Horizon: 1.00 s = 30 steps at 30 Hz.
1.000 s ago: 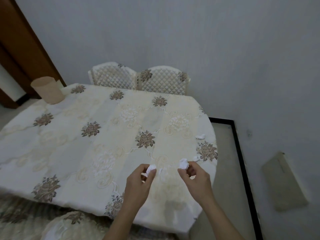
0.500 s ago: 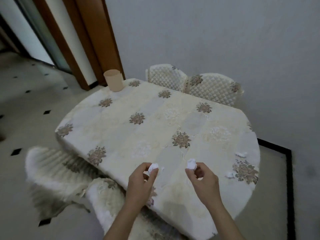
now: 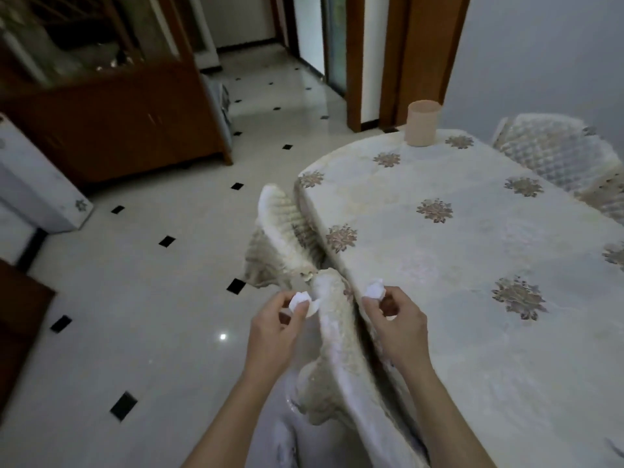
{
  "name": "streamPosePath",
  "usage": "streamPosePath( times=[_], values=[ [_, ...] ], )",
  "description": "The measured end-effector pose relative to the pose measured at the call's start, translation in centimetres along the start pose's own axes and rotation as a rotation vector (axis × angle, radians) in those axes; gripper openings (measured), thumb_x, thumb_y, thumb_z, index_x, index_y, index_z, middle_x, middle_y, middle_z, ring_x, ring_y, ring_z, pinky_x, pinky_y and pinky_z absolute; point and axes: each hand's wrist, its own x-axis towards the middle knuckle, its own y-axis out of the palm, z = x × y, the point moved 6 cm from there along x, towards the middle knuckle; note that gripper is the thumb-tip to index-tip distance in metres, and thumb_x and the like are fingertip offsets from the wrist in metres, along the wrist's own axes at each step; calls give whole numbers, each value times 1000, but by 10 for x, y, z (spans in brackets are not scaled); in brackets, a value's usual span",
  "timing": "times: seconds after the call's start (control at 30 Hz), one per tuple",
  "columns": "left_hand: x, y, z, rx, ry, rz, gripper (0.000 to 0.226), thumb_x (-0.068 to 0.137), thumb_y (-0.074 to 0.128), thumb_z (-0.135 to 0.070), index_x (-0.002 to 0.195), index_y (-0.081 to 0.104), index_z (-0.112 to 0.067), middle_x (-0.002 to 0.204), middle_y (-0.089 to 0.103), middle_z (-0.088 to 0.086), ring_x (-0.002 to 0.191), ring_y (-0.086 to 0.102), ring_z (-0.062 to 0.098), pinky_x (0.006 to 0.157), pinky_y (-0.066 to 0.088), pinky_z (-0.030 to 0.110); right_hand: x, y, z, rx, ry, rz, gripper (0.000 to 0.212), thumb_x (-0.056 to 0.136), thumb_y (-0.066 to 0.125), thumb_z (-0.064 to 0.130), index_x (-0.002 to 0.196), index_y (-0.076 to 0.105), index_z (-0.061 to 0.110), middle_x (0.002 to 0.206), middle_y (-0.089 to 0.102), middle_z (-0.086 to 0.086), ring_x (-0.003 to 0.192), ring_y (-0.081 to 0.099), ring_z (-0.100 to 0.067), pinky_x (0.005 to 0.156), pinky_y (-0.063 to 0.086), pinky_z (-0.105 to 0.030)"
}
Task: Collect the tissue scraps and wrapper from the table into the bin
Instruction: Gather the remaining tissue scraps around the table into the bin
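Observation:
My left hand (image 3: 271, 327) pinches a small white tissue scrap (image 3: 299, 300) between thumb and fingers, above the back of a covered chair. My right hand (image 3: 395, 320) pinches a second white tissue scrap (image 3: 374, 292) over the near left edge of the table (image 3: 472, 298), which wears a cream cloth with brown flower prints. A beige round bin (image 3: 422, 123) stands upright on the far corner of the table. No other scraps or wrapper show in this view.
Two covered chairs (image 3: 287, 231) are pushed in along the table's left side, one right under my hands. More quilted chairs (image 3: 557, 150) stand at the far right. A wooden cabinet (image 3: 111, 106) and a tiled floor (image 3: 135, 298) lie to the left.
The view has swung left and I have moved along the table; my hands, each still holding its scrap, are now at the table's left edge. The bin appears closer.

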Motion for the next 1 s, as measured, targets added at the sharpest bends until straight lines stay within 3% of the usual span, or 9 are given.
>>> streamPosePath(
  times=[0.1, 0.27, 0.4, 0.53, 0.67, 0.8, 0.93, 1.0],
  values=[
    [-1, -33, 18, 3, -41, -84, 12, 94, 63, -31, 86, 65, -40, 80, 67, -17, 67, 64, 13, 56, 43, 12, 2, 38, 13, -35, -41, 95, 23, 84, 72, 34, 78, 62, 15, 67, 61, -5, 65, 54, -17, 57, 40, -19],
    [11, -89, 54, -7, -121, -199, 15, 94, 62, -31, 81, 63, -40, 80, 66, -16, 69, 64, 18, 59, 45, 17, 12, 100, 26, -55, -69, 174, 17, 84, 73, 33, 74, 61, 27, 64, 59, 3, 62, 54, -9, 55, 39, -16],
    [41, -131, 84, -36, -162, -261, 11, 94, 62, -33, 83, 64, -37, 82, 66, -14, 72, 65, 19, 63, 47, 23, 24, 157, 31, -66, -56, 218, 20, 84, 71, 38, 77, 63, 20, 65, 58, 2, 60, 50, -7, 57, 39, -18],
    [88, -175, 114, -56, -182, -307, 8, 94, 61, -32, 87, 65, -33, 84, 67, -7, 76, 65, 20, 59, 44, 13, 48, 220, 47, -82, -33, 229, 24, 84, 70, 39, 76, 61, 18, 69, 61, -3, 63, 53, -12, 60, 43, -26],
    [141, -225, 142, -91, -188, -342, 7, 95, 60, -33, 91, 66, -31, 86, 68, -7, 78, 65, 21, 68, 51, 29, 76, 287, 81, -125, -68, 243, 27, 85, 70, 39, 72, 58, 18, 67, 59, 0, 61, 51, -11, 58, 40, -19],
    [189, -271, 165, -81, -185, -326, 6, 94, 61, -34, 92, 65, -32, 89, 69, -10, 77, 66, 21, 69, 52, 35, 104, 353, 108, -119, -68, 234, 21, 85, 70, 40, 79, 64, 20, 72, 64, 2, 68, 58, -10, 64, 48, -27],
    [229, -308, 187, -40, -183, -323, 6, 94, 60, -35, 91, 64, -32, 90, 69, -9, 77, 65, 22, 68, 50, 32, 119, 408, 127, -34, -47, 286, 20, 88, 70, 28, 81, 64, 11, 65, 51, 3, 52, 45, -2, 50, 39, -12],
    [246, -320, 197, -33, -183, -324, 8, 95, 60, -35, 91, 64, -30, 90, 68, -7, 76, 65, 22, 68, 49, 30, 128, 428, 129, -49, -50, 288, 21, 88, 70, 30, 81, 63, 12, 64, 48, 5, 53, 44, -3, 52, 37, -14]
  ],
)
